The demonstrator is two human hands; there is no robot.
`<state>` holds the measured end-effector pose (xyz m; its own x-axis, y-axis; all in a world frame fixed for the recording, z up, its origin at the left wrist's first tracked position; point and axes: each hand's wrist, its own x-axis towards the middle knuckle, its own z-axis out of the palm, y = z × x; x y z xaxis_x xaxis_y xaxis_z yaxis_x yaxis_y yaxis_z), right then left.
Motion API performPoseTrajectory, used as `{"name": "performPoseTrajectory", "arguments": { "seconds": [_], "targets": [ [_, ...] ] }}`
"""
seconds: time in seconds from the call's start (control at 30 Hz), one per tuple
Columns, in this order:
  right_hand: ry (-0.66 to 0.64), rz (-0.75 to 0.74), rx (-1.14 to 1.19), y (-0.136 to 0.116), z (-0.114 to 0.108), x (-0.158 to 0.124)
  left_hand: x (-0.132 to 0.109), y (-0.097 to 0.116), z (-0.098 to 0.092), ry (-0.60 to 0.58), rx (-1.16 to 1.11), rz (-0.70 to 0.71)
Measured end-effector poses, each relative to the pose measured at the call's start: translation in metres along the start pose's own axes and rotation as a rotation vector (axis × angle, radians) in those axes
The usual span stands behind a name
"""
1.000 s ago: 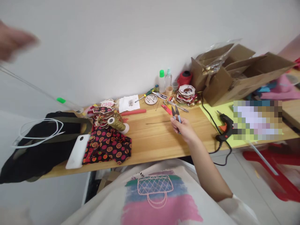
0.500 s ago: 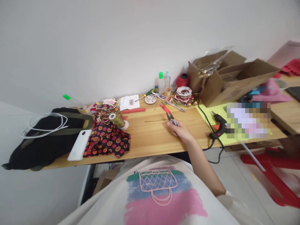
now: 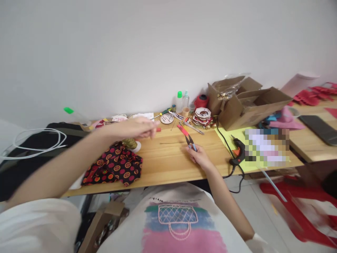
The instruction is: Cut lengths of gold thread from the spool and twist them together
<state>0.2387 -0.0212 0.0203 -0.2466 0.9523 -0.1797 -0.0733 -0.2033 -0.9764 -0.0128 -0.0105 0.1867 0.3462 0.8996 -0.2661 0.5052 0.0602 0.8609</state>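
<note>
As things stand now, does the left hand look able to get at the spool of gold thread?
Probably yes: the left hand is near the spool of gold thread, and no object appears to stand between them. The hand is blurred, though, and part of the spool is hidden.

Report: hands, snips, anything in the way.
Right hand holding blue-handled snips. Left hand over tabletop, blurred, grip unclear. Red item at blade tips; left forearm partly hiding gold spool.

A blurred left hand (image 3: 146,128) (what it may hold is hard to tell) and forearm (image 3: 81,151) partly hide a gold spool (image 3: 130,143); a pixelated patch (image 3: 267,146) obscures yellow paper (image 3: 226,133).
</note>
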Motion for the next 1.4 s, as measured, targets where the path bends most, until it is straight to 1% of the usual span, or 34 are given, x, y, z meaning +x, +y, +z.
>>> {"name": "performPoseTrajectory", "arguments": {
  "seconds": [0.07, 0.1, 0.13, 0.2, 0.3, 0.33, 0.37, 0.5, 0.53, 0.57, 0.6, 0.67, 0.8, 0.87, 0.93, 1.0, 1.07, 1.17, 1.2, 1.23, 1.33, 1.4],
  "targets": [
    [0.014, 0.014, -0.005, 0.001, -0.001, -0.001, 0.016, -0.023, 0.017, -0.138, -0.173, -0.117],
    [0.022, 0.02, -0.003, 0.001, -0.001, -0.001, 0.024, -0.035, 0.027, -0.178, -0.29, -0.161],
    [0.03, 0.023, 0.001, 0.001, -0.002, -0.001, 0.031, -0.047, 0.035, -0.183, -0.416, -0.183],
    [0.046, 0.024, 0.012, 0.002, -0.003, -0.001, 0.041, -0.067, 0.049, -0.179, -0.613, -0.178],
    [0.06, 0.03, 0.025, 0.001, -0.004, 0.0, 0.048, -0.085, 0.059, -0.199, -0.783, -0.177],
    [0.062, 0.037, 0.029, 0.001, -0.004, 0.001, 0.048, -0.089, 0.061, -0.179, -0.814, -0.181],
    [0.064, 0.045, 0.033, 0.001, -0.004, 0.002, 0.048, -0.092, 0.063, -0.13, -0.838, -0.181],
    [0.055, 0.087, 0.102, -0.002, -0.007, 0.003, 0.044, -0.105, 0.072, 0.204, -0.896, -0.124],
    [0.052, 0.097, 0.143, -0.004, -0.009, 0.003, 0.043, -0.108, 0.074, 0.254, -0.911, -0.104],
    [0.048, 0.107, 0.19, -0.005, -0.011, 0.004, 0.042, -0.111, 0.074, 0.278, -0.933, -0.088],
    [0.043, 0.112, 0.24, -0.006, -0.014, 0.004, 0.041, -0.114, 0.073, 0.278, -0.96, -0.078],
    [0.012, 0.111, 0.337, -0.009, -0.02, 0.004, 0.04, -0.118, 0.069, 0.242, -1.028, -0.071],
    [-0.12, 0.097, 0.5, -0.01, -0.034, 0.004, 0.041, -0.121, 0.061, 0.188, -1.144, -0.08],
    [-0.157, 0.091, 0.54, -0.011, -0.036, 0.004, 0.042, -0.121, 0.06, 0.19, -1.169, -0.097],
    [-0.191, 0.094, 0.526, -0.012, -0.034, 0.004, 0.043, -0.123, 0.06, 0.189, -1.183, -0.123],
    [-0.247, 0.118, 0.486, -0.014, -0.024, 0.004, 0.044, -0.124, 0.061, 0.182, -1.19, -0.137],
    [-0.318, 0.153, 0.449, -0.018, -0.007, 0.005, 0.045, -0.126, 0.062, 0.172, -1.191, -0.132],
    [-0.424, 0.22, 0.41, -0.022, 0.03, 0.009, 0.045, -0.127, 0.063, 0.158, -1.179, -0.119],
    [-0.424, 0.256, 0.396, -0.021, 0.043, 0.011, 0.045, -0.128, 0.064, 0.152, -1.172, -0.122],
    [-0.395, 0.274, 0.387, -0.019, 0.056, 0.014, 0.045, -0.128, 0.064, 0.144, -1.164, -0.127],
    [-0.162, 0.214, 0.424, -0.009, 0.085, 0.02, 0.045, -0.128, 0.065, 0.124, -1.14, -0.143],
    [-0.119, 0.211, 0.429, -0.002, 0.093, 0.022, 0.046, -0.128, 0.065, 0.116, -1.132, -0.138]
  ]
}}
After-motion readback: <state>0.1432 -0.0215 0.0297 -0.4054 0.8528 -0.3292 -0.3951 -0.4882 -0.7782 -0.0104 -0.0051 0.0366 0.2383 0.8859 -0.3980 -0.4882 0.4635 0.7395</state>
